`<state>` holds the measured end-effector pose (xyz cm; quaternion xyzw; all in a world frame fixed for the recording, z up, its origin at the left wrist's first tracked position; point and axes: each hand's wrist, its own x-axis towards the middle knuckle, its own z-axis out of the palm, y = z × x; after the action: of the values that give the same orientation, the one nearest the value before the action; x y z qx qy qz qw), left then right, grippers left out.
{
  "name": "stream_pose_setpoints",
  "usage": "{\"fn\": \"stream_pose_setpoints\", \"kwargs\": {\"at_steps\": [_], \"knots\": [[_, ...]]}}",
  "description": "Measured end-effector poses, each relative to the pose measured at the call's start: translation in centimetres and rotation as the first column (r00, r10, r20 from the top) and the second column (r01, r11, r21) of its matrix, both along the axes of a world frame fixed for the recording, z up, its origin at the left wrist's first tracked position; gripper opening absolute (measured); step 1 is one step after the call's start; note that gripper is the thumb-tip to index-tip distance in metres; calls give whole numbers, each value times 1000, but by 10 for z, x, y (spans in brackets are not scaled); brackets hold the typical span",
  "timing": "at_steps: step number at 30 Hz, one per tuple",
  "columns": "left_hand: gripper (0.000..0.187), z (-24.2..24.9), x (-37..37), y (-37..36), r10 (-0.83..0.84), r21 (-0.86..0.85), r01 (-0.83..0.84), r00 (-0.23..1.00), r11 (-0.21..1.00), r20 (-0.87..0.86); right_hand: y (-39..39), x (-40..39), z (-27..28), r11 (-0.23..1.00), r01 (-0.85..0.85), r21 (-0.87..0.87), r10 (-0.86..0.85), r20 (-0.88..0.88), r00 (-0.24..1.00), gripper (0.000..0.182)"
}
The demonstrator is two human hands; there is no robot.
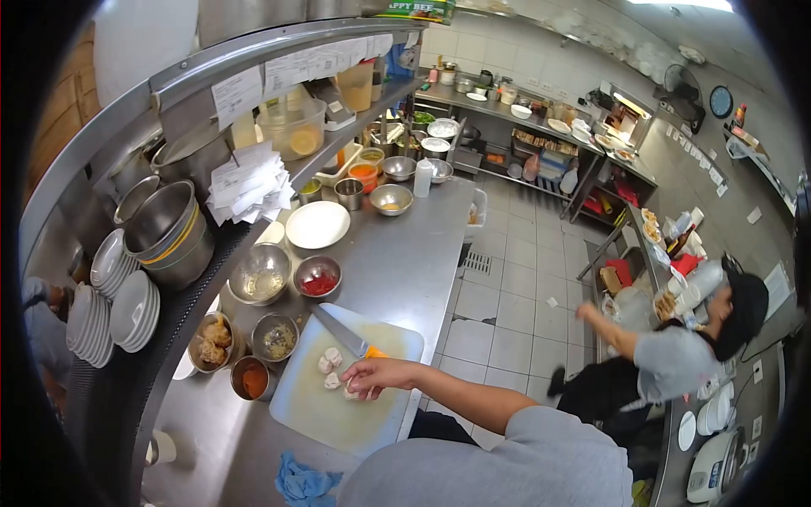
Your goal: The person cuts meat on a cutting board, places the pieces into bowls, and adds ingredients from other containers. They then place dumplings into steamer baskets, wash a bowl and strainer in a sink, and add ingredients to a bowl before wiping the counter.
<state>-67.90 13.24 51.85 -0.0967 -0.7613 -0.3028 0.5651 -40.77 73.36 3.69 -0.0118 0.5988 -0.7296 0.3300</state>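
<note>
My right hand point(372, 378) reaches over a white cutting board point(304, 414), fingers bent together around a small whitish lump point(351, 393) at the board's surface. Just left of it lie several more pale, rounded lumps point(330, 360); their kind does not show clearly. A knife point(340, 328) with an orange handle rests on the board, its handle right above my knuckles and its blade pointing to the upper left. My left hand is outside the view.
Left of the board stand metal bowls with red pieces point(318, 276), orange powder point(253, 380) and fried pieces point(214, 340). A blue cloth point(304, 480) lies near the front. Stacked plates point(135, 308) fill the shelf above. Another person point(667, 363) leans at the right counter.
</note>
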Motion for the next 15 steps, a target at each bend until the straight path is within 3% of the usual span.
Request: {"fn": "stream_pose_setpoints", "kwargs": {"at_steps": [4,10,12,15], "knots": [[89,17,49,-32,-41,60,46,995,997,-88,4,13,2,999,-4,44,4,-16,1000,43],[84,58,201,-97,33,118,-4,969,993,-243,-5,18,8,999,-35,-6,35,-39,999,50],[82,61,264,-68,69,143,-29,956,989,-284,-21,14,17,995,-94,-40,90,-84,992,51],[80,59,336,-99,101,183,-41,937,982,-333,-49,13,45,971,-214,-103,191,-197,962,54]]}}
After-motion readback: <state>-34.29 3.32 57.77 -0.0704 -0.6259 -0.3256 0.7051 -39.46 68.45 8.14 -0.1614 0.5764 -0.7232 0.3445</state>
